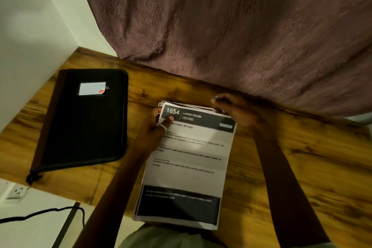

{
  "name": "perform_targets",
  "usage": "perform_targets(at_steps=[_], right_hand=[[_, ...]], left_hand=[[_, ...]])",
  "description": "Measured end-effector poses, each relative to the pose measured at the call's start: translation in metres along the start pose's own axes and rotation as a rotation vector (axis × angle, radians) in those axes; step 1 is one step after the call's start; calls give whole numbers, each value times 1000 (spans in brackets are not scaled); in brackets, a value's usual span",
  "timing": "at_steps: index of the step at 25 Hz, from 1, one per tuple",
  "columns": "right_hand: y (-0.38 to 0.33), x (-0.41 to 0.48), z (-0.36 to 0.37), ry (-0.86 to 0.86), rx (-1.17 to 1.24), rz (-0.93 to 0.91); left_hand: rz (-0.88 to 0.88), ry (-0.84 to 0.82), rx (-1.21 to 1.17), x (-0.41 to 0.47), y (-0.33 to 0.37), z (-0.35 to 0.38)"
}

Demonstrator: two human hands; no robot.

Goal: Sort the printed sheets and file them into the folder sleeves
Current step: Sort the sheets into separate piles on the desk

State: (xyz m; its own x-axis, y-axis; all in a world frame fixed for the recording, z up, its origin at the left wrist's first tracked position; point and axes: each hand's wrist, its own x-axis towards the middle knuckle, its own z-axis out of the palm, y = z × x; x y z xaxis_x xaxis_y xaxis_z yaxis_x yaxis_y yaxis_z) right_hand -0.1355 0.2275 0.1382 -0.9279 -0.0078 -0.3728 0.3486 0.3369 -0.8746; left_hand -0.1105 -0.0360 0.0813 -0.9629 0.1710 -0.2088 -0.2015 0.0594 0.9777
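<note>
A stack of printed sheets was laid on the wooden counter. Its long axis ran from near edge to far edge, the "1654 LIVING ROOM" header pointed at the far edge, and its foot overhung the near edge. Its far left corner was pinched by the left grip, thumb on top. The blurred right grip was curled at the far right corner; a hold could not be told. A closed black folder was laid lengthwise near the counter's left end.
</note>
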Motion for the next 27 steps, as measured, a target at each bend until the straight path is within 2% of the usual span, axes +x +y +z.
perform_targets(at_steps=[3,6,9,12,15,18,23,27], right_hand=[[27,-21,3,240,304,166],[55,-43,19,195,319,189],[75,-66,35,153,461,185],[90,-82,40,154,478,163],[104,-89,35,287,498,149],[119,-99,17,442,455,114],[168,-123,-40,661,411,188],[200,-140,-76,680,338,200]], left_hand=[[-52,90,-30,1,-5,-4],[-110,163,-64,5,-8,-3],[-149,256,-92,12,-3,3],[-171,287,-102,18,3,13],[-261,216,-94,25,6,31],[-299,69,-105,19,1,56],[-322,-223,89,-15,-38,132],[-311,-303,248,-19,-58,189]])
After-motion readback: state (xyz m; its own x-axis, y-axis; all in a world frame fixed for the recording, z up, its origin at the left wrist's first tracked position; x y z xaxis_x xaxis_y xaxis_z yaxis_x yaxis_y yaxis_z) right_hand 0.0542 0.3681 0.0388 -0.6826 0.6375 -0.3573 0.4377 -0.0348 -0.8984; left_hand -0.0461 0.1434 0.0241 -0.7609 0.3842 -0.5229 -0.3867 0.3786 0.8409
